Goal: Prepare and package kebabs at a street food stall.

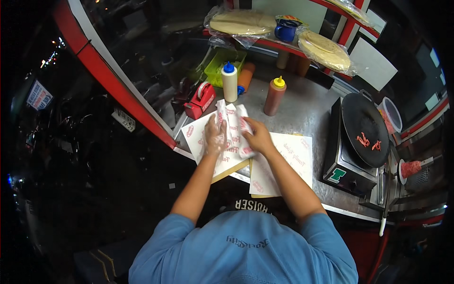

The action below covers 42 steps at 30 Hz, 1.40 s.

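My left hand (215,136), in a clear plastic glove, lies on a slim paper-wrapped roll (221,110) over the stacked printed wrapping paper (195,136). With its fingers and thumb, my bare right hand (258,135) grips a second paper-wrapped roll (245,151). The two rolls lie side by side, pointing away from me. Partly under my right forearm is another stack of printed paper (296,156). Beyond the left roll stand a red tape dispenser (201,101) and a white squeeze bottle with a blue cap (230,83).
A red sauce bottle (275,97) stands mid-counter. On the right, a black griddle pan (365,129) with meat strips sits on a gas stove (340,167), a long knife (387,195) near it. A green basket (216,67) stands at the back. Flatbreads (243,23) in plastic lie on the shelf above.
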Tool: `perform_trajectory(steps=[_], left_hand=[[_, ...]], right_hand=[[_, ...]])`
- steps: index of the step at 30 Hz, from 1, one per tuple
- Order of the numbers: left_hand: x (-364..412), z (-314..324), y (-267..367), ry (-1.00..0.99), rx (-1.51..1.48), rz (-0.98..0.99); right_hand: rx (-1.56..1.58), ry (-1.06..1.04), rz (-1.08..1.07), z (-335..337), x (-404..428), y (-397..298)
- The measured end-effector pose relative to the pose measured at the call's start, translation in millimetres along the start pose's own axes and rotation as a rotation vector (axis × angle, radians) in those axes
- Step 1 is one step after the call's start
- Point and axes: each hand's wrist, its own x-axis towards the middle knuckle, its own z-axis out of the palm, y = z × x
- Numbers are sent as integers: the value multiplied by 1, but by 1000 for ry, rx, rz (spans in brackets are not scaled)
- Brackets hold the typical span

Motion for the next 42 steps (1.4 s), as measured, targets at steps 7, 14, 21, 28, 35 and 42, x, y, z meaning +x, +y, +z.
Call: perform_trajectory(steps=[7, 14, 21, 28, 35, 42], left_hand=[[40, 5, 7, -584, 539, -19], [26, 2, 53, -469, 326, 532], [-99, -32, 116, -1155, 177, 171], [-136, -9, 130, -997, 170, -264], [-137, -8, 162, -943, 340, -386], [-129, 9, 174, -576, 316, 97]], right_hand=[[-407, 395, -125, 12, -39, -7], [-724, 233, 184, -73, -137, 24], [-706, 362, -129, -166, -152, 6], [-946, 839, 490, -492, -283, 128], [-910, 473, 578, -504, -341, 217], [-4, 583, 213, -547, -250, 96]])
